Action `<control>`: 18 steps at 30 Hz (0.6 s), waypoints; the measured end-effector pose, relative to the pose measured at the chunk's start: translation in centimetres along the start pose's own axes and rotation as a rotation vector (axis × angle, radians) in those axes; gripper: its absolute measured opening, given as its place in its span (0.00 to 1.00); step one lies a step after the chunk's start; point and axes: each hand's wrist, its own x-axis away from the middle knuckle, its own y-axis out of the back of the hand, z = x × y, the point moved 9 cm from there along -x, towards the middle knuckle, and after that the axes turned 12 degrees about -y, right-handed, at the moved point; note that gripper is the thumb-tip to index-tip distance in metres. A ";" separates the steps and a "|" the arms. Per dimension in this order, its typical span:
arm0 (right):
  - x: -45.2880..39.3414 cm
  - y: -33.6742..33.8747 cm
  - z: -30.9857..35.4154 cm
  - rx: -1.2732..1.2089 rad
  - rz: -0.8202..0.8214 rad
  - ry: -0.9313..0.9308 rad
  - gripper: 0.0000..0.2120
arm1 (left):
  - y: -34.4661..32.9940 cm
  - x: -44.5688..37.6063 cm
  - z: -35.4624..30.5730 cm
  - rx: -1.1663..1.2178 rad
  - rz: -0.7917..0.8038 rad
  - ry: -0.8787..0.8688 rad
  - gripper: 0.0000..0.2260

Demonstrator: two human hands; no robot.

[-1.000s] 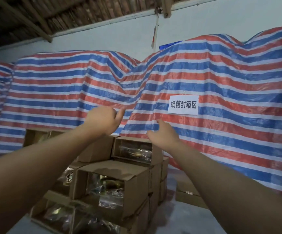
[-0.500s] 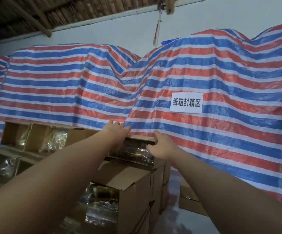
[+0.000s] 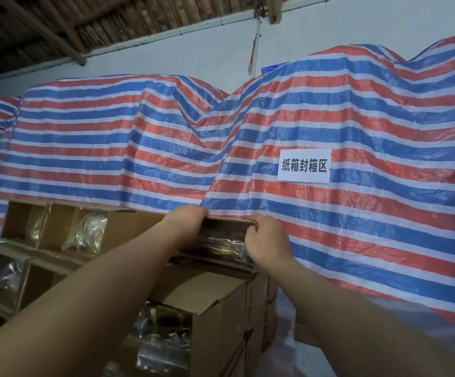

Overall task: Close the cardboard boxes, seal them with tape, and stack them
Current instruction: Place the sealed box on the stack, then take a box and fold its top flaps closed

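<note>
An open cardboard box (image 3: 221, 242) lies on its side at the top right of a stack, with shiny plastic-wrapped goods inside. My left hand (image 3: 187, 220) grips its upper left edge, fingers curled over the top. My right hand (image 3: 265, 242) grips the box's right edge, fingers curled round the corner. Below it stands another open box (image 3: 215, 303) with its flap sticking out. More open boxes (image 3: 57, 227) fill the stack to the left.
A red, white and blue striped tarp (image 3: 357, 131) hangs right behind the stack, with a white paper sign (image 3: 304, 165) on it. Another cardboard box (image 3: 304, 333) sits low on the floor to the right. A wooden roof is overhead.
Both hands came down from the air onto the top box and closed on its edges. The view has moved closer to the stack.
</note>
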 end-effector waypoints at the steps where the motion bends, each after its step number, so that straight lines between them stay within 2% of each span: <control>1: -0.2 0.5 -0.1 -0.019 -0.008 -0.017 0.12 | 0.7 0.1 0.1 0.045 -0.064 0.015 0.19; 5: -1.6 3.5 0.1 -0.020 -0.012 -0.075 0.12 | 4.7 0.6 0.0 0.259 -0.339 0.061 0.04; 6: -1.8 4.7 0.3 -0.021 -0.017 -0.088 0.12 | 6.0 0.9 -0.1 0.311 -0.404 0.077 0.03; 8: -2.3 7.3 0.8 -0.056 -0.024 -0.119 0.13 | 8.3 1.4 -0.4 0.428 -0.525 0.128 0.08; 10: -2.7 10.1 1.1 -0.106 -0.019 -0.168 0.12 | 10.0 1.5 -1.2 0.617 -0.553 0.161 0.12; 13: -2.8 14.4 0.5 -0.166 0.032 -0.306 0.08 | 11.7 1.1 -4.0 0.796 -0.395 0.186 0.16; 18: 0.4 20.5 -2.1 -0.062 0.353 -0.511 0.11 | 14.0 3.3 -10.8 0.732 0.014 0.215 0.11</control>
